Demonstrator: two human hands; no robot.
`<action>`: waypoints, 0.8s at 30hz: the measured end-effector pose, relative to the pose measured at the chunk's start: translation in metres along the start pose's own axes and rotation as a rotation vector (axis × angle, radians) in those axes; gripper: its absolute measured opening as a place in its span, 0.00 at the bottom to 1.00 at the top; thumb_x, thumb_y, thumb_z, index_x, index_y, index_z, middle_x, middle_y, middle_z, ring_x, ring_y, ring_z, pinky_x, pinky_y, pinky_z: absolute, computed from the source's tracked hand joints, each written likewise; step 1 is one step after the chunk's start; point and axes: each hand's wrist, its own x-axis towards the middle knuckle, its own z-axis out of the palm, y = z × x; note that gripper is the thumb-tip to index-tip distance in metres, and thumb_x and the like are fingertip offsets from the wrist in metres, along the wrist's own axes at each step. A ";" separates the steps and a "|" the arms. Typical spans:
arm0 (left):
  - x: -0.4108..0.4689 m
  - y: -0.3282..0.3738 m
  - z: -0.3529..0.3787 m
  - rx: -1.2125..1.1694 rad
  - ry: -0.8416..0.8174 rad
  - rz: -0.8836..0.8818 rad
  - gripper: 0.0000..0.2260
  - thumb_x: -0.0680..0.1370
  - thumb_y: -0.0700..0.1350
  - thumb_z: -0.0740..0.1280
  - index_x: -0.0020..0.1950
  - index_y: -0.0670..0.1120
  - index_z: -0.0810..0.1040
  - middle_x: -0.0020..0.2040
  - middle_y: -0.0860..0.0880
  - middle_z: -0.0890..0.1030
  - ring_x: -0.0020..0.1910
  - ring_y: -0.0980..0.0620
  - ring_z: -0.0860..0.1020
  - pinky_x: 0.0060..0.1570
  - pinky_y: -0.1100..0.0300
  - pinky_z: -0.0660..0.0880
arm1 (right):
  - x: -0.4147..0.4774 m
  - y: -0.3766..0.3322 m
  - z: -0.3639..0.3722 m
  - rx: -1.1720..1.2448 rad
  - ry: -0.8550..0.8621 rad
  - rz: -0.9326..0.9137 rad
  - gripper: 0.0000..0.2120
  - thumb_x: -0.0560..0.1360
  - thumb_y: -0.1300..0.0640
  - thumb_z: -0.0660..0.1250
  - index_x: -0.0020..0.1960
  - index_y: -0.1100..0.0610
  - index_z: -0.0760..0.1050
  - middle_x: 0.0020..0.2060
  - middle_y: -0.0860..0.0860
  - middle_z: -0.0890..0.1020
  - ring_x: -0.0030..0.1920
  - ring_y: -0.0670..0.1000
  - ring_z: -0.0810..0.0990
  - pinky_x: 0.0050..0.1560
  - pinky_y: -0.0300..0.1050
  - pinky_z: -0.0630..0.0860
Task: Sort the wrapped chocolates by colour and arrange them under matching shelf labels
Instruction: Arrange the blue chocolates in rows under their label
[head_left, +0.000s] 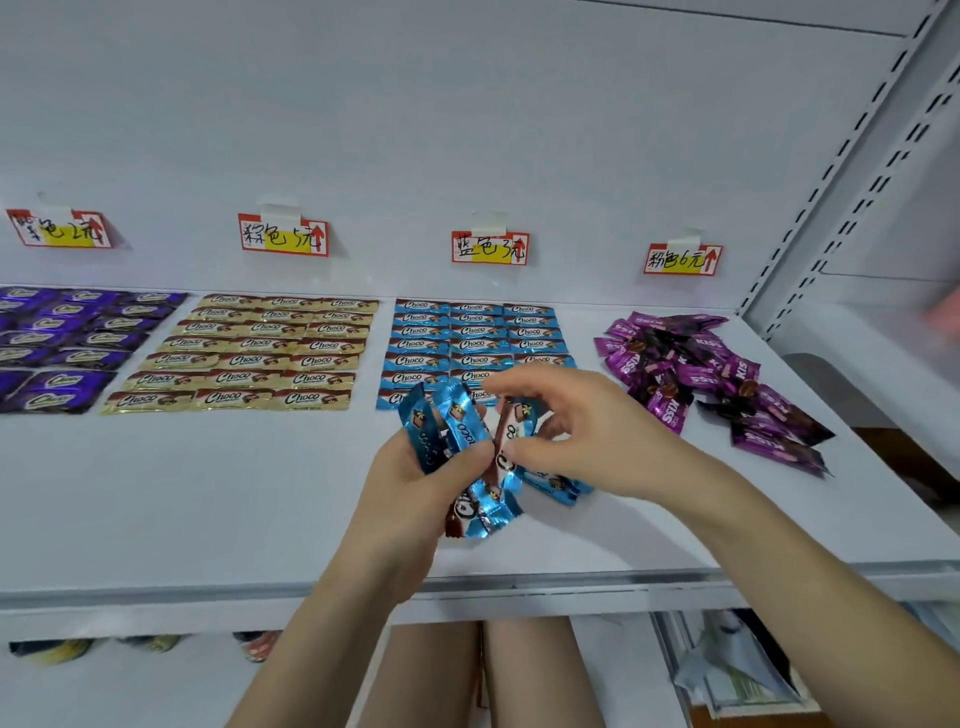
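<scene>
The purple rows (67, 343), gold rows (249, 348) and blue rows (467, 332) lay neat under labels (490, 248); the pink pile (701, 374) was loose. The left hand (410, 483) gripped blue chocolates (457, 431) over the shelf (208, 493), the right hand (571, 431) pinching one

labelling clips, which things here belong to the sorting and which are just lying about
Job: blue chocolates in left hand and right hand, blue rows, gold rows, purple rows, magenta pile, shelf labels.
Lying about: papers and blurred items under the shelf.
</scene>
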 end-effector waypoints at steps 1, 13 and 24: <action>0.002 -0.001 0.000 -0.001 0.020 0.002 0.09 0.75 0.37 0.67 0.53 0.48 0.77 0.45 0.48 0.85 0.44 0.49 0.84 0.39 0.58 0.80 | 0.000 0.004 -0.002 0.053 0.029 0.019 0.22 0.69 0.66 0.70 0.52 0.41 0.73 0.50 0.35 0.76 0.54 0.37 0.76 0.50 0.35 0.75; 0.029 -0.015 -0.020 -0.043 0.241 -0.024 0.07 0.76 0.40 0.66 0.51 0.49 0.74 0.39 0.51 0.85 0.42 0.53 0.84 0.35 0.56 0.79 | 0.010 0.097 -0.016 -0.135 0.479 0.423 0.04 0.70 0.62 0.71 0.41 0.55 0.78 0.37 0.46 0.78 0.36 0.39 0.74 0.35 0.23 0.67; 0.032 -0.021 -0.023 -0.072 0.283 -0.055 0.06 0.76 0.40 0.66 0.49 0.51 0.74 0.38 0.53 0.85 0.41 0.54 0.84 0.34 0.58 0.79 | -0.009 0.089 -0.001 -0.590 0.227 0.269 0.12 0.78 0.54 0.58 0.55 0.54 0.78 0.54 0.49 0.77 0.56 0.50 0.70 0.53 0.43 0.69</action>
